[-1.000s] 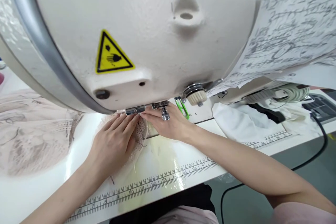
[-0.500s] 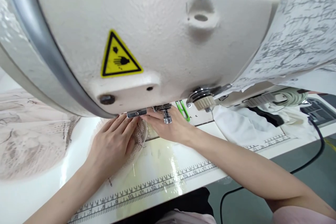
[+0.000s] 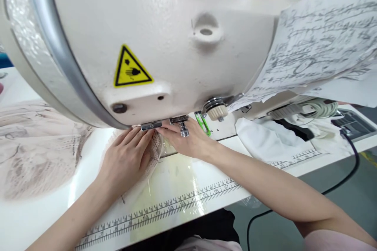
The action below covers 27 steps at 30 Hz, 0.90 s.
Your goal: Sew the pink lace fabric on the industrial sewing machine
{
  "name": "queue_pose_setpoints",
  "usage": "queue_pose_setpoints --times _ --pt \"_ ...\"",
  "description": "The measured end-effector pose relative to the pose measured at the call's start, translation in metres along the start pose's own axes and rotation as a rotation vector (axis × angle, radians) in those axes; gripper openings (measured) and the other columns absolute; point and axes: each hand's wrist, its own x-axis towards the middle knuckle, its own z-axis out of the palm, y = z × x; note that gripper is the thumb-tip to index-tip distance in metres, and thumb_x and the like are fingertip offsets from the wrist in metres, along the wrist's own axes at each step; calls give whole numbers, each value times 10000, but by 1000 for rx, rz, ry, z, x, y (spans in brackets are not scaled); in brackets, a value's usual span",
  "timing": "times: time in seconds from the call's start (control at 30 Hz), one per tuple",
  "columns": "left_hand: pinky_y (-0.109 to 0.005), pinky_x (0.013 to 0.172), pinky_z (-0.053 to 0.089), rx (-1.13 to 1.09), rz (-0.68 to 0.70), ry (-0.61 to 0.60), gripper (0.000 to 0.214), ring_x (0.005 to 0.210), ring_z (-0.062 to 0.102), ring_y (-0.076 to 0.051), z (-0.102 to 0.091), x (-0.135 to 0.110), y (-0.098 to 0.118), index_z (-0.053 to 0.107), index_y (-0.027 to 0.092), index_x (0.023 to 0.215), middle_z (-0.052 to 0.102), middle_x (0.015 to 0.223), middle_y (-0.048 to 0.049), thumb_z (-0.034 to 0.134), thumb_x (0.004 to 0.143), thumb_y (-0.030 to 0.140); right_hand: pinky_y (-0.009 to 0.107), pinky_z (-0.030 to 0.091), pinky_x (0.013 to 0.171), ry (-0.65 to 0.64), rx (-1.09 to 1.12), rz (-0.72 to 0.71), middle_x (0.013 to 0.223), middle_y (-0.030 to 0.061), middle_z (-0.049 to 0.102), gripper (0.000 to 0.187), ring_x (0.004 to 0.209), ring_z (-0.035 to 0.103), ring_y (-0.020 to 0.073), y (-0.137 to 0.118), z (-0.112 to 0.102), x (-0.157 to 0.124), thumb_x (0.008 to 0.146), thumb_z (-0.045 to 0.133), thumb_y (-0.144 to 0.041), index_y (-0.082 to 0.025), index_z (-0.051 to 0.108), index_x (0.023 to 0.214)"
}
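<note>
Lace piece: left hand pressing it flat, fingers extended; right hand at 3 o'clock steadying, fingers flat. Best feeding evenly, fingertips clear of presser foot.

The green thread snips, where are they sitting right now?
In the head view, the green thread snips lie on the table just right of the right hand, under the sewing machine head.

Two hands, one sewing machine (white), one ruler strip.
</note>
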Motion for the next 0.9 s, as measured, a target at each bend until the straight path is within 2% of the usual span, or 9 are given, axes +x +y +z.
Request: queue_pose_setpoints --times 0.1,0.2,0.33,0.4,0.5,0.57,0.7,0.8,0.9 --pt "-443 1024 436 11 5 13 480 1203 561 -276 0 0 -1 460 97 1373 582 1326 -110 359 926 240 347 441 942 112 -81 -72 989 13 737 221 866 635 177 1 0 1 874 508 -109 -201 667 996" --pt "-456 993 451 29 18 20 466 1191 570 -283 -5 3 0 467 99 1366 609 1290 -118 356 938 244 333 430 932 36 -54 -50 972 0 728 229 858 628 159 2 -1 2 885 474 -102 -217 641 989" --pt "-454 938 470 57 74 62 389 1118 612 -271 -29 2 -2 534 151 1303 650 1233 -91 440 937 243 301 422 908 -51 -16 -36 982 -17 712 300 870 617 147 -1 -7 3 845 425 -35 -207 617 998" --pt "-429 868 487 35 151 64 385 1041 639 -259 -43 -9 -5 545 184 1291 660 1219 -72 499 928 304 301 417 905 -67 -41 -63 964 -2 710 301 870 613 154 -2 -10 3 835 414 -29 -179 618 996" --pt "-413 784 489 -38 310 15 542 982 640 -269 -54 -40 -11 514 213 1331 644 1245 -78 510 895 535 303 418 871 -111 -80 -117 942 -1 699 279 765 583 147 -5 -13 2 839 417 -40 -164 620 985" --pt "-390 786 490 2 343 30 544 1000 634 -253 -52 -63 -13 510 227 1339 648 1241 -61 543 885 524 290 416 835 -117 -54 -140 958 -16 689 270 738 554 137 -6 -14 2 833 430 -36 -178 626 952" --pt "-301 811 505 43 270 62 409 1014 638 -195 -48 -83 -8 534 214 1295 657 1226 -38 553 891 156 283 401 829 -117 50 -135 961 -26 683 294 780 533 135 -9 -15 1 815 432 -17 -192 633 938" --pt "-242 733 526 -122 21 23 283 974 659 -171 -59 -67 -1 551 165 1210 655 1202 -75 425 961 215 310 403 860 -75 133 -129 974 -4 675 289 805 532 139 -11 -13 1 796 447 -57 -178 629 986" --pt "-224 469 450 -131 -52 7 311 614 648 -122 -74 -41 -3 547 151 1161 703 876 -38 322 998 291 302 412 859 2 199 -127 928 -4 670 211 829 533 127 -12 -9 1 825 485 -107 -177 633 959"
